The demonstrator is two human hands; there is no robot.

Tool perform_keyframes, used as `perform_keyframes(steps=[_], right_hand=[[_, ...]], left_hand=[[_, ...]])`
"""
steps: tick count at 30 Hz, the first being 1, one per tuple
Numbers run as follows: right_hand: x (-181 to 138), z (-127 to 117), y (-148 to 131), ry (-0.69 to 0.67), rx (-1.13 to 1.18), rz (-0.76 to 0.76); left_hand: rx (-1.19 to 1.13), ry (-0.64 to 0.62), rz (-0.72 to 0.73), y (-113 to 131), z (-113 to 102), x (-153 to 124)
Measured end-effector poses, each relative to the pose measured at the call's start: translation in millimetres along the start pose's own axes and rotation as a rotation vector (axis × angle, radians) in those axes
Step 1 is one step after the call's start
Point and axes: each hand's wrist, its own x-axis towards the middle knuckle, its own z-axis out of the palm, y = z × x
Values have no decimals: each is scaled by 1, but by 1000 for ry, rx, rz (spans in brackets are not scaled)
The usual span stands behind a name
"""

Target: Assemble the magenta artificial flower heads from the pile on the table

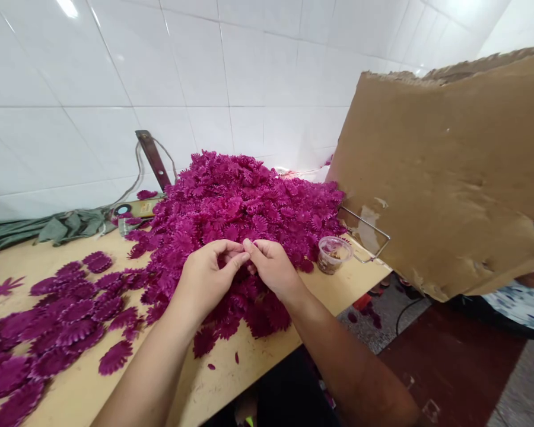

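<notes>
A big heap of magenta fabric flower petals (240, 201) lies on the pale wooden table (231, 373) against the tiled wall. My left hand (207, 276) and my right hand (271, 264) meet over the near side of the heap. Their fingertips are pinched together, touching each other around a small piece that I cannot make out. Both hands rest on or just above the petals.
Flat petal layers (53, 332) are spread over the table's left part. A small clear cup (333, 254) stands at the heap's right, beside a wire bracket (369, 234) and a large torn cardboard sheet (449, 178). Green cloth (48, 228) lies at the back left.
</notes>
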Motion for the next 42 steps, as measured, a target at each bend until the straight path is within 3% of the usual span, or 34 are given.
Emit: perform_keyframes(steps=[5, 12, 25, 31, 38, 40, 42], right_hand=[[-3, 3, -2, -78, 115, -40], [-5, 12, -11, 89, 51, -95], [8, 29, -25, 225, 540, -7], [12, 31, -31, 312, 568, -60], [16, 33, -31, 244, 571, 15], [13, 29, -32, 287, 560, -20], [7, 16, -31, 417, 539, -95]], left_hand=[[78, 125, 23, 1, -1, 6], [135, 402, 106, 1, 7, 15], [183, 514, 154, 7, 5, 28], [258, 546, 191, 10, -1, 35], [141, 487, 89, 10, 0, 36], [141, 499, 80, 4, -7, 38], [140, 580, -18, -7, -25, 39]])
